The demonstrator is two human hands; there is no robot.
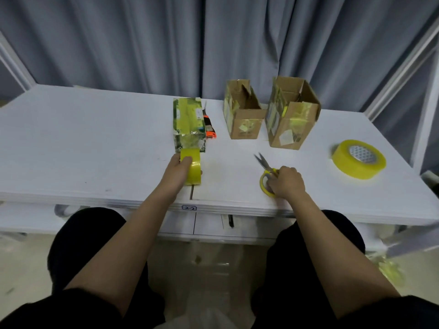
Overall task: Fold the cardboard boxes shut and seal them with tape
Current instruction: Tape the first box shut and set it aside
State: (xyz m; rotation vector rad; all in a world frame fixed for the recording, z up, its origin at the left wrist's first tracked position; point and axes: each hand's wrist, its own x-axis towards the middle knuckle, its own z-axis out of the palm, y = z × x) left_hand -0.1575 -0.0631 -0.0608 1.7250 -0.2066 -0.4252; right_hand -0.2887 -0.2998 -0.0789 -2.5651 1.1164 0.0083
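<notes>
Farthest left of the things in play, the green-printed cardboard box [188, 124] lies flat on the white table [83, 138], closed, its long axis running away from the person, a yellow strip laid along its top. Tucked behind its right edge is an orange-and-black tool [209, 129] — too hidden to name.

At the box's near end the left hand [177, 170] curls its fingers over a standing roll of yellow translucent packing tape [191, 168], which touches or nearly touches that end; the tape appears to lead from the roll straight up onto the box.

To the right, the right hand [286, 184] grips the yellow handles of a pair of scissors [268, 173], steel blades slightly parted and pointing up-left. By my reading the cut falls between roll and box, so the scissors must travel left across the bare gap.

Beyond stand two brown cardboard boxes [243, 119] [292, 119], flaps up — unsealed. A second, larger yellow tape roll [358, 159] lies flat at far right.
</notes>
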